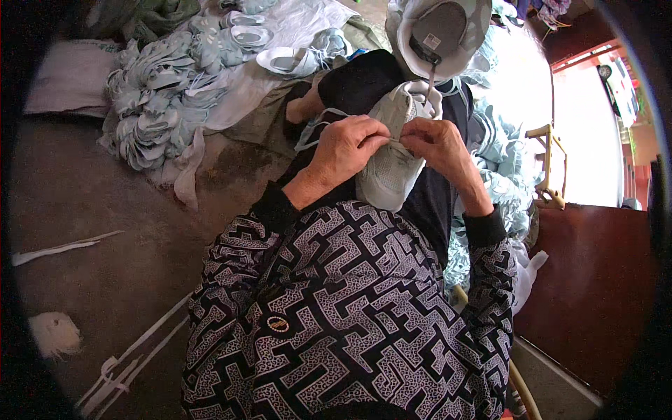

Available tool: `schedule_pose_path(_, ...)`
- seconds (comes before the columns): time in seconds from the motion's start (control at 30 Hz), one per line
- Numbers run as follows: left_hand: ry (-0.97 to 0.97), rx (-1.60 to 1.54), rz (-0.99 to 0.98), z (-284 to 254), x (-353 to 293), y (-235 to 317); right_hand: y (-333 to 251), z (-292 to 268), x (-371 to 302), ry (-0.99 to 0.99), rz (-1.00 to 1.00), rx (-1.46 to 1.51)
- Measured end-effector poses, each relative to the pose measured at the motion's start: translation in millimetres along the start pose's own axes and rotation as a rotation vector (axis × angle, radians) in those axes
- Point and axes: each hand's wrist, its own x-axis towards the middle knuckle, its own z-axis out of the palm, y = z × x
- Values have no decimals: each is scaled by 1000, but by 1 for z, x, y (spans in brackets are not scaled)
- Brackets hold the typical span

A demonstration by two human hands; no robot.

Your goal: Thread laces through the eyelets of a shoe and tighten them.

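A pale grey-green shoe upper (392, 178) rests on my lap, toe toward me and its collar pointing away. My left hand (348, 145) is closed at the lacing, thumb and forefinger pinching a pale shoelace (308, 142), part of which loops out to the left. From the other side my right hand (444, 149) pinches at the same spot, its fingertips nearly meeting the left ones. The fingers hide most of the lace between them. Just beyond, a second upper (458, 35) shows its grey inside and a small white label.
Heaped uppers (157, 105) lie at the far left beside a white sheet (290, 24), with a few single uppers (287, 61) on it. Another pile (500, 182) sits right of my leg. Loose white strips (129, 364) lie on the floor; a wooden frame (549, 164) stands by the doorway.
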Motion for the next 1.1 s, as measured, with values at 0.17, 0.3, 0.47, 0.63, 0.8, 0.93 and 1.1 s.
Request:
schedule_pose_path(0.17,-26,105,-101,-2,-1,1,0,8,0,59,-70,-119)
schedule_pose_path(0.3,-84,218,-45,-7,0,3,0,14,-3,104,-126,-195)
schedule_pose_path(0.47,-173,280,-79,-14,3,9,-2,17,-6,157,-177,-209)
schedule_pose_path(0.63,-206,377,-6,-16,13,8,-2,11,-3,111,-168,-179)
schedule_pose_path(0.8,59,73,-220,-52,12,-8,-11,-9,-11,156,-153,-11)
schedule_pose_path(0.93,-16,-140,-357,-52,0,-7,-9,1,-17,159,-206,-307)
schedule_pose_path(1.1,-47,-84,-99,-29,-3,10,-4,-7,-7,38,-184,25)
